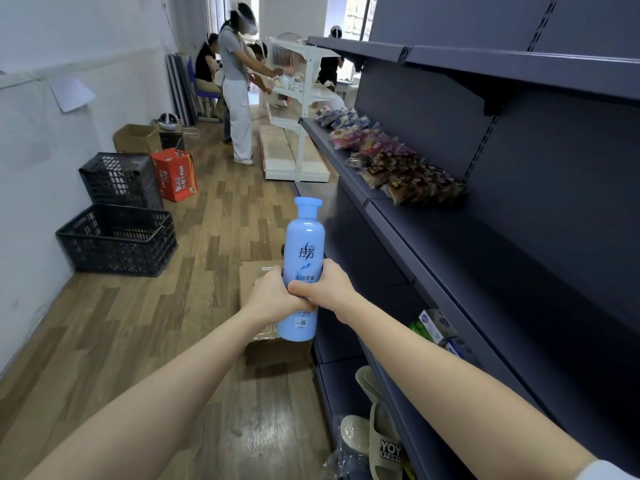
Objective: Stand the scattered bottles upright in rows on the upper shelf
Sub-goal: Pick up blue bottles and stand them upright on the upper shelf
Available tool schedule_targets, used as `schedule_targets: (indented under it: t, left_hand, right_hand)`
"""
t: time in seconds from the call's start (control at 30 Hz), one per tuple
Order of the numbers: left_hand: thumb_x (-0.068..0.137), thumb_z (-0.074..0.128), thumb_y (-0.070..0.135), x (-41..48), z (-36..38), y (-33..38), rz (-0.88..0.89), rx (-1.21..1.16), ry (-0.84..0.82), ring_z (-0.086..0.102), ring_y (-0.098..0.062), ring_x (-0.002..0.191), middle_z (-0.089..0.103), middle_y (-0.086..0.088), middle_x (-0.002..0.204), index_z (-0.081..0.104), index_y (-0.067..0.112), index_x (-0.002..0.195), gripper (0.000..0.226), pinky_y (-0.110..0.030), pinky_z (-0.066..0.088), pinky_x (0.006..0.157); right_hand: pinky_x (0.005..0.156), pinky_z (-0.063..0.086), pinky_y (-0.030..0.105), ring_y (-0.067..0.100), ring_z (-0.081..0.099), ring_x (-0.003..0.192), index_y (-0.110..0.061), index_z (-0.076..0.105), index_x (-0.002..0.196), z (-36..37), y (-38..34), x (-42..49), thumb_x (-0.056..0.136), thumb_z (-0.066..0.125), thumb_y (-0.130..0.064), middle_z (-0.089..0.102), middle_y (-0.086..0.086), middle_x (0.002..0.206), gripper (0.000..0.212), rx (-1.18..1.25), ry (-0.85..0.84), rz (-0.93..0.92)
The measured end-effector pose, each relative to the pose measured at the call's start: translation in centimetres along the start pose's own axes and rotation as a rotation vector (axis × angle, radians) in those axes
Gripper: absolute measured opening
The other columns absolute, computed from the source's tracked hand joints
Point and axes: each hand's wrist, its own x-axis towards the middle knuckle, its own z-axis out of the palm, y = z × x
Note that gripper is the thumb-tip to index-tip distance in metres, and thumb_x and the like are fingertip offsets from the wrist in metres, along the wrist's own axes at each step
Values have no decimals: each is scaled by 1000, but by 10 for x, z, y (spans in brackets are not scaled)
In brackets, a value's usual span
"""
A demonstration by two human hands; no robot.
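In the head view, the blue bottle (304, 244) is in the air in front of the person, over the wooden floor and a cardboard box (258, 275), just off the front edge of the dark shelf (485, 271). Its long axis is upright, cap on top. The left hand (270, 297) and right hand (329, 285) both grip its lower half, fingers curled round it from opposite sides. The right hand is the nearer one to the shelving.

The shelf lies to the right of the bottle. It is bare on the near stretch, with snack packets (398, 168) heaped at its far end. A higher shelf (519, 67) runs above it. Setting the bottle down looks like a sideways carry to the right with the bottle kept vertical, plus a lift if the higher board is meant.

The bottle's label reads 拉芳, with 滋润柔滑 below and a QR code near the base. A slipper (384, 441) on the lowest level reads YOY STORY. The red carton (175, 174) by the wall carries print too small to read.
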Motion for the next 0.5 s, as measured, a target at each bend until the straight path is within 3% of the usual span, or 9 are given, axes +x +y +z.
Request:
schedule_targets:
  t: [0.1, 0.23, 0.4, 0.5]
  left_hand:
    - [43, 77, 34, 16, -5, 1, 18, 13, -22, 65, -12, 83, 67, 4, 94, 57, 17, 102, 65, -32, 55, 70]
    - [63, 82, 16, 40, -14, 3, 53, 3, -39, 56, -2, 75, 58, 10, 87, 52, 12, 102, 50, -19, 41, 56]
    - [64, 81, 17, 69, -24, 7, 93, 23, -72, 55, -3, 75, 59, 6, 90, 51, 13, 101, 48, -20, 41, 56]
    - [59, 82, 24, 89, -29, 12, 123, 53, -104, 60, -11, 82, 63, 4, 95, 53, 15, 102, 53, -25, 47, 61]
  right_hand:
    - [84, 57, 41, 20, 66, 97, -9, 52, 112, -1, -5, 11, 71, 78, -20, 66, 6, 110, 49, 6, 24, 14]
    - [84, 56, 38, 19, 65, 97, -16, 52, 96, -3, -15, 26, 74, 77, -17, 65, 6, 110, 34, 19, 60, 15]
    - [83, 56, 38, 17, 64, 95, -23, 48, 87, -3, -25, 47, 72, 78, -21, 63, 0, 102, 33, 32, 137, 43]
    - [63, 53, 29, 17, 65, 90, -17, 49, 102, -6, -29, 61, 70, 79, -24, 64, 2, 104, 44, 63, 181, 74]
